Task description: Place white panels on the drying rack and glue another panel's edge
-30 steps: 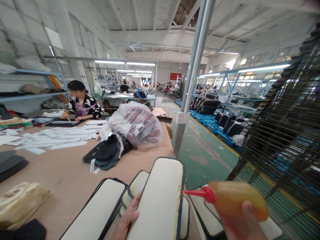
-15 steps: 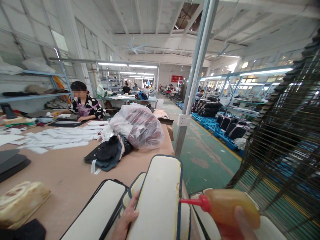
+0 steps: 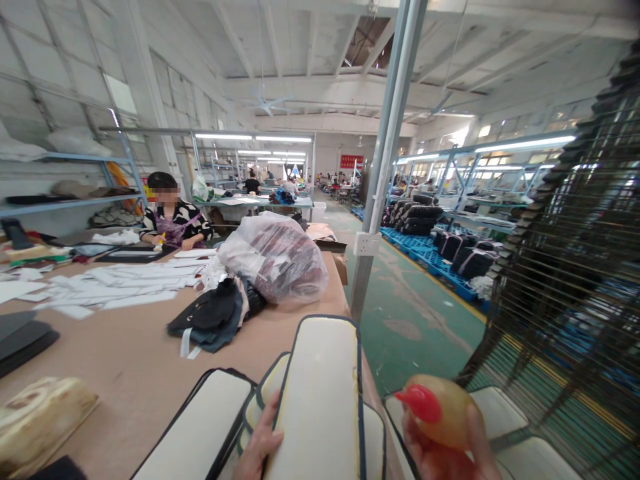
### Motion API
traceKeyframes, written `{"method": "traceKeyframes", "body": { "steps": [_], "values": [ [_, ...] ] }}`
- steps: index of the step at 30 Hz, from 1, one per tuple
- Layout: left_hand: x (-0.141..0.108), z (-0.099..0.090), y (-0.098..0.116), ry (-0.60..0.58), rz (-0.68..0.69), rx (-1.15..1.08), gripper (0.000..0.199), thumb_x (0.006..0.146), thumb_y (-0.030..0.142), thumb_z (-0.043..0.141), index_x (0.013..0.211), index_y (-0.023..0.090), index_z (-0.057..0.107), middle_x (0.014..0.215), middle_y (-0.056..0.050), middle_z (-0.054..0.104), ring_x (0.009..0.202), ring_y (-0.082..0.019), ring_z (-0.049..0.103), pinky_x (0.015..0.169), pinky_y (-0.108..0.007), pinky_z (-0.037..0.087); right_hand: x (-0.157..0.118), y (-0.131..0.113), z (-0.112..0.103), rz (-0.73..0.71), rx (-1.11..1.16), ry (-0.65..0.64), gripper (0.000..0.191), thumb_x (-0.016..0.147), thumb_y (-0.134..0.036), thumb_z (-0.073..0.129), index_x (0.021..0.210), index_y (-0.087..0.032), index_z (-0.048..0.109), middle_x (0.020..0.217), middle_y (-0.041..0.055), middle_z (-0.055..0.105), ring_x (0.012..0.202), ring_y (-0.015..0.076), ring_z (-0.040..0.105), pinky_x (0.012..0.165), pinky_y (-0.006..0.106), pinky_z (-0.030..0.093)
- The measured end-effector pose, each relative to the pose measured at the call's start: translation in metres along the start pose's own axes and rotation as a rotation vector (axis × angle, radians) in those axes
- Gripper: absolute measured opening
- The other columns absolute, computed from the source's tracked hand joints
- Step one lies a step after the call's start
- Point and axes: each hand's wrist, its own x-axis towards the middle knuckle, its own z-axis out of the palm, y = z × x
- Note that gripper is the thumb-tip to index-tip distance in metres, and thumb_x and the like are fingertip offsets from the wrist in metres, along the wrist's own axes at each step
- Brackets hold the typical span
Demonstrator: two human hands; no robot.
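Note:
At the bottom centre my left hand (image 3: pixel 263 437) grips the left edge of a long cream panel (image 3: pixel 320 393) with a dark blue border and rounded corners. A yellowish line runs along the panel's rim. It lies over several similar panels (image 3: pixel 273 373), which show at both sides. To the right, my right hand (image 3: pixel 445 457) is closed around an amber squeeze bottle (image 3: pixel 453 413) with a red nozzle cap (image 3: pixel 423 399). The bottle is apart from the panel, its nozzle pointing left and toward me. Left of my left hand lies another cream panel (image 3: pixel 203 423) with a black edge.
A clear plastic bag (image 3: pixel 275 260) and dark fabric pieces (image 3: pixel 215 317) lie on the brown table (image 3: pixel 120 360). A foam-like block (image 3: pixel 43 420) sits at left. White strips (image 3: pixel 120 283) spread before a co-worker (image 3: pixel 173 217). A metal post (image 3: pixel 383 167) and wire rack (image 3: pixel 565 253) stand right.
My right hand has drawn the bottle away from the panel's right edge, and its nozzle has turned toward me. My left hand keeps its hold. The co-worker's hand has moved over the dark board.

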Motion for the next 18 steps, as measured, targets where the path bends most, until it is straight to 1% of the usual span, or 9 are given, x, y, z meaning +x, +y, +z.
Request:
{"method": "traceKeyframes", "body": {
  "steps": [2,3,5,7,9,12,15,18],
  "values": [
    [0.004,-0.001,0.000,0.022,0.051,0.090,0.059,0.048,0.030,0.077,0.105,0.021,0.065,0.127,-0.005,0.057,0.140,-0.034,0.010,0.116,-0.045,0.005,0.003,-0.001,0.006,-0.035,0.016,0.000,0.056,0.072,-0.053,0.067,0.116,-0.021,0.057,0.100,0.0091,0.068,0.091,0.0232,0.063,0.075,0.039,0.055],
    [0.004,0.000,0.000,0.037,0.079,0.110,0.055,0.049,0.029,0.076,0.103,0.022,0.066,0.126,-0.005,0.058,0.140,-0.033,0.007,0.116,-0.044,0.004,0.003,-0.001,0.010,-0.047,0.027,0.005,0.054,0.072,-0.052,0.068,0.115,-0.021,0.057,0.100,0.0080,0.068,0.092,0.0223,0.063,0.076,0.038,0.054],
    [0.002,0.005,0.001,0.049,0.131,0.095,0.052,0.056,0.030,0.072,0.108,0.023,0.064,0.127,-0.003,0.057,0.141,-0.030,0.004,0.116,-0.043,0.004,0.004,-0.001,0.017,-0.054,0.046,0.012,0.053,0.071,-0.051,0.069,0.112,-0.020,0.058,0.099,0.0071,0.067,0.092,0.0216,0.062,0.076,0.036,0.054],
    [-0.002,0.011,0.005,0.030,0.140,0.083,0.052,0.059,0.028,0.070,0.110,0.023,0.063,0.128,-0.003,0.057,0.141,-0.029,0.001,0.116,-0.044,0.003,0.005,0.000,0.023,-0.054,0.055,0.002,0.052,0.070,-0.051,0.070,0.110,-0.019,0.058,0.099,0.0072,0.067,0.092,0.0221,0.062,0.074,0.036,0.055],
    [-0.003,0.015,0.009,0.010,0.128,0.125,0.050,0.056,0.024,0.072,0.105,0.021,0.065,0.126,-0.003,0.058,0.141,-0.031,0.001,0.116,-0.043,0.001,0.005,0.001,0.026,-0.059,0.055,-0.015,0.053,0.070,-0.050,0.070,0.111,-0.019,0.058,0.100,0.0068,0.067,0.092,0.0221,0.062,0.072,0.036,0.055],
    [-0.002,0.015,0.010,0.024,0.139,0.159,0.048,0.053,0.022,0.073,0.101,0.020,0.068,0.123,-0.004,0.061,0.140,-0.034,0.008,0.116,-0.042,0.001,0.005,0.001,0.026,-0.067,0.070,-0.004,0.050,0.070,-0.047,0.071,0.112,-0.022,0.056,0.099,0.0042,0.067,0.091,0.0204,0.063,0.070,0.034,0.055],
    [-0.005,0.013,0.004,0.053,0.171,0.128,0.055,0.058,0.027,0.072,0.112,0.019,0.063,0.128,-0.005,0.057,0.140,-0.032,0.010,0.116,-0.041,0.004,0.007,0.003,0.023,-0.061,0.105,0.025,0.049,0.071,-0.046,0.071,0.112,-0.022,0.055,0.099,0.0043,0.067,0.091,0.0203,0.063,0.069,0.032,0.056],
    [-0.008,0.009,-0.004,0.049,0.166,0.128,0.060,0.065,0.035,0.069,0.122,0.022,0.055,0.137,-0.002,0.048,0.140,-0.029,0.010,0.116,-0.040,0.005,0.012,0.008,0.014,-0.016,0.168,0.036,0.053,0.072,-0.044,0.071,0.117,-0.022,0.052,0.104,0.0040,0.067,0.092,0.0185,0.063,0.071,0.029,0.056]
  ]
}}
